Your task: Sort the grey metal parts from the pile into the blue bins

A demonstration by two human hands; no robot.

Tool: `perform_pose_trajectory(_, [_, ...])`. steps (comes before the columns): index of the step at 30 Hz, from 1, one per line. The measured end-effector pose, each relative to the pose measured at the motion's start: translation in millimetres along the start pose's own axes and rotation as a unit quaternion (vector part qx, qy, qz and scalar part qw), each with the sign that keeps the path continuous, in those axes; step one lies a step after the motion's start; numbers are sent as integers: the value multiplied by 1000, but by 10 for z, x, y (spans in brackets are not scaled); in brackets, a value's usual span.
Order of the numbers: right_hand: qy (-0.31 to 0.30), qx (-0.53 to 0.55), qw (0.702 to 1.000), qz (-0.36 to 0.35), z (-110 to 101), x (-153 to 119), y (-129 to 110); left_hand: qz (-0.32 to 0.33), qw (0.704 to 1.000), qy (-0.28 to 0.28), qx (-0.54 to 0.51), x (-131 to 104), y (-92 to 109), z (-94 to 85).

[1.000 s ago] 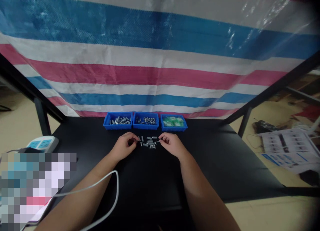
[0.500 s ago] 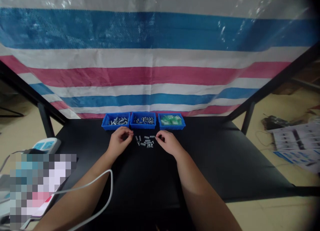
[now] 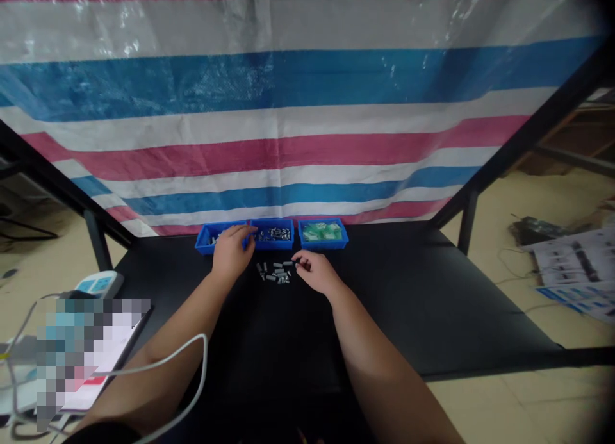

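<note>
Three blue bins line the back of the black table. The left bin (image 3: 205, 246) holds grey cylindrical pieces, the middle bin (image 3: 273, 245) small shiny metal parts, the right bin (image 3: 323, 244) green-and-white packets. My left hand (image 3: 231, 250) is over the front of the left bin, its fingers apart and reaching toward the middle bin. Just right of a loose group of small metal pieces (image 3: 279, 271), my right hand (image 3: 314, 271) has its fingers curled; whether it holds anything is too small to tell.
A white power strip (image 3: 98, 284) and a blurred-out flat item (image 3: 91, 354) lie at the left. A white cable (image 3: 205, 361) loops over my left forearm. A striped sheet (image 3: 278, 123) hangs behind the bins between black frame bars.
My left hand has moved up from beside the loose pieces to the left bin, and its fingers have opened. My right hand stays near the pieces. The camera view has shifted and tilted slightly.
</note>
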State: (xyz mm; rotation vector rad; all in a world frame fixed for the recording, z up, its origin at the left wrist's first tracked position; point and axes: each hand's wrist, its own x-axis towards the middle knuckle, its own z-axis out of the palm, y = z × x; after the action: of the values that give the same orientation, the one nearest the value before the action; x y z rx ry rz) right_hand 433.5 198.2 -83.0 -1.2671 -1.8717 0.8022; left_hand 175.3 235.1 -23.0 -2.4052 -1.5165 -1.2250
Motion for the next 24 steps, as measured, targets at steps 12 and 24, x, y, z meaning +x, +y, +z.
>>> perform_pose_trajectory(12, [-13,-51,999,-6,-9,5,-54,52,974,-192,104,-642,-92,-39])
perform_pose_trajectory(24, [-20,-53,998,4,12,15,-40,86,978,-187,23,-692,-30,29])
